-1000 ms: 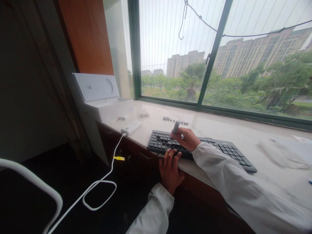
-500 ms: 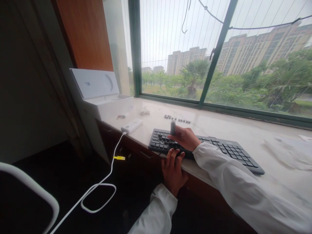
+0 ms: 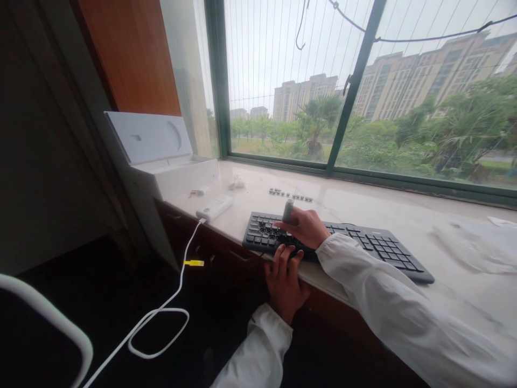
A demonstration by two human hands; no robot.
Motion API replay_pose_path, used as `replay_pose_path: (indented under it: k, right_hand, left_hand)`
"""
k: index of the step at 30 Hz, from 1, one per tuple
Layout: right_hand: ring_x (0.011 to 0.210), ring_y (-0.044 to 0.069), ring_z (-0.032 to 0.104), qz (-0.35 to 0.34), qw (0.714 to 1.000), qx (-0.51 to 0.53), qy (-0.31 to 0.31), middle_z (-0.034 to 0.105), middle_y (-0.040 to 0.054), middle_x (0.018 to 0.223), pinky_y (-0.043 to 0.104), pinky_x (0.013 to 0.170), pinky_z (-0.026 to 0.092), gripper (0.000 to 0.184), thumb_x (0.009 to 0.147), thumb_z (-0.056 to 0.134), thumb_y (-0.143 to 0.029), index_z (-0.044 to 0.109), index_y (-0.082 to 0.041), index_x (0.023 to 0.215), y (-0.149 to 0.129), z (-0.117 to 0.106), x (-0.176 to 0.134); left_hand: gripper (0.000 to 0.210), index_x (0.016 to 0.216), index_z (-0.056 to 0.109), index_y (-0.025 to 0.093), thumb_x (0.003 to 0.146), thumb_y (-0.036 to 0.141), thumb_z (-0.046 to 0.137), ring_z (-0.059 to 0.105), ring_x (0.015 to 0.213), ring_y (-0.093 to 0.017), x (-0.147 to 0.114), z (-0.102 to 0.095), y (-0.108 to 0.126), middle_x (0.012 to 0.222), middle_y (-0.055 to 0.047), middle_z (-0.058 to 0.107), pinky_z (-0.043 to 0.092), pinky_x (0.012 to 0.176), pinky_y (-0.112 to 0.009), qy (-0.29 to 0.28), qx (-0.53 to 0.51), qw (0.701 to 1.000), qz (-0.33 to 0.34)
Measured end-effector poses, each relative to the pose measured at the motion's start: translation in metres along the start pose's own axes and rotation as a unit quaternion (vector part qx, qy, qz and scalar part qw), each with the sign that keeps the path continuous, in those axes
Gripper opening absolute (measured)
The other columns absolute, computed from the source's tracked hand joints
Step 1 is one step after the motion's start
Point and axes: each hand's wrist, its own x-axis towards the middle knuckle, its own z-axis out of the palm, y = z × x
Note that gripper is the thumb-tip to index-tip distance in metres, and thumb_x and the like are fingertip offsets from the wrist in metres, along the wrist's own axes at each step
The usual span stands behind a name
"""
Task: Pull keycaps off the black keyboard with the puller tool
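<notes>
A black keyboard (image 3: 385, 249) lies along the front of the sill. Several keycaps are off its left half, where dark key sockets show. My right hand (image 3: 309, 227) is closed around a short dark cylindrical tool (image 3: 288, 210), held over this part with its top end up and leaning slightly right. The tool's lower end is hidden by my fingers, so I cannot tell if it touches the keys. Below it, my left hand (image 3: 286, 275) rests its spread fingertips on the keyboard's front edge. Behind the keyboard, several loose keycaps (image 3: 291, 195) sit in rows.
To the left stand an open white box (image 3: 183, 175) and a white power bank-like device (image 3: 215, 207) with a white cable (image 3: 180, 280) hanging over the sill's edge. Crumpled clear plastic (image 3: 464, 245) lies right. A green-framed window (image 3: 329, 168) closes off the back.
The tool in my right hand has tipped from nearly upright to a slight rightward lean. My left hand stays at the keyboard's edge. The whole view has shifted slightly.
</notes>
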Motion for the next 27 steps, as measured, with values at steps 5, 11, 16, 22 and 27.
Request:
replay_pose_path:
  k: [5, 11, 16, 22, 27]
  right_hand:
    - [0.049, 0.012, 0.049, 0.001, 1.0, 0.004, 0.002, 0.059, -0.0014, 0.057, 0.025, 0.052, 0.034, 0.039, 0.082, 0.06, -0.058, 0.054, -0.021, 0.073, 0.0019, 0.0002, -0.0001]
    - [0.049, 0.011, 0.048, -0.016, 1.0, 0.014, -0.004, 0.059, -0.0022, 0.056, 0.024, 0.051, 0.035, 0.037, 0.082, 0.061, -0.056, 0.053, -0.021, 0.073, 0.0038, 0.0004, -0.0002]
    - [0.049, 0.012, 0.05, -0.029, 1.0, -0.005, 0.003, 0.059, -0.0019, 0.057, 0.024, 0.051, 0.035, 0.035, 0.084, 0.059, -0.055, 0.055, -0.021, 0.075, 0.005, 0.0031, -0.0022]
    - [0.049, 0.013, 0.054, -0.05, 0.998, -0.028, 0.019, 0.06, -0.0017, 0.057, 0.024, 0.051, 0.037, 0.034, 0.087, 0.056, -0.055, 0.055, -0.021, 0.08, 0.0039, 0.0066, -0.0065]
    - [0.053, 0.013, 0.057, -0.082, 0.995, -0.045, 0.033, 0.062, -0.0003, 0.061, 0.024, 0.053, 0.04, 0.033, 0.09, 0.053, -0.053, 0.054, -0.021, 0.081, 0.0019, 0.0063, -0.0077]
  left_hand:
    - [0.051, 0.119, 0.058, 0.025, 0.069, 0.015, 0.052, 0.046, 0.129, -0.023, 0.0008, -0.0001, -0.0001, 0.129, -0.004, 0.061, 0.033, 0.097, -0.039, -0.001, -0.005, 1.0, -0.003]
    - [0.053, 0.119, 0.058, 0.025, 0.068, 0.014, 0.052, 0.046, 0.129, -0.024, 0.0011, -0.0004, 0.0002, 0.129, -0.004, 0.061, 0.033, 0.096, -0.039, -0.002, -0.015, 1.0, -0.003]
    - [0.052, 0.118, 0.058, 0.026, 0.068, 0.014, 0.052, 0.047, 0.128, -0.023, 0.0013, 0.0004, 0.0004, 0.128, -0.003, 0.061, 0.033, 0.095, -0.039, 0.006, -0.018, 1.0, -0.006]
    - [0.052, 0.117, 0.058, 0.025, 0.067, 0.014, 0.051, 0.047, 0.128, -0.023, 0.0021, 0.0005, 0.001, 0.128, -0.004, 0.062, 0.032, 0.094, -0.039, 0.011, -0.021, 1.0, -0.011]
    - [0.053, 0.117, 0.059, 0.024, 0.066, 0.013, 0.051, 0.047, 0.128, -0.024, 0.0023, 0.0002, 0.0007, 0.128, -0.005, 0.061, 0.033, 0.093, -0.039, 0.004, -0.005, 1.0, -0.004]
